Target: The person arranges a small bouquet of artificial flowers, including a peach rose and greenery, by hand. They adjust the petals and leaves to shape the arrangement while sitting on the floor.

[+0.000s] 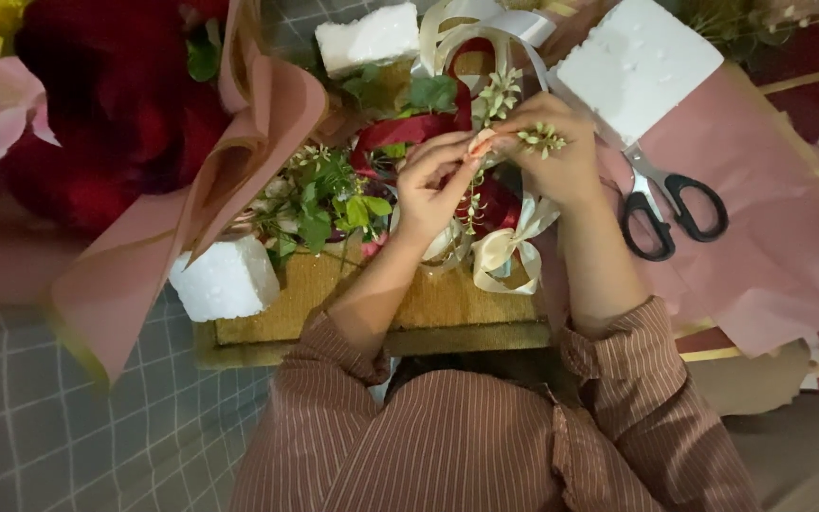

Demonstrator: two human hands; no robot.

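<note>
Overhead, head view, one line per item:
Left hand (431,185): centre of frame, fingers pinched on a dark red ribbon (400,131).
Right hand (552,152): at 3 o'clock of the left hand, touching it, gripping a small green sprig (542,139).
Ribbon: runs to 10 o'clock from the hands, over green leaves (329,204).
Cream bow (506,248): at 6 o'clock, just below the hands.
Scissors (667,201): black-handled, at 3 o'clock, lying on pink wrapping paper (770,237).
Foam block (225,280): white, at 8 o'clock.
Sleeves (485,436): brown, striped.
</note>
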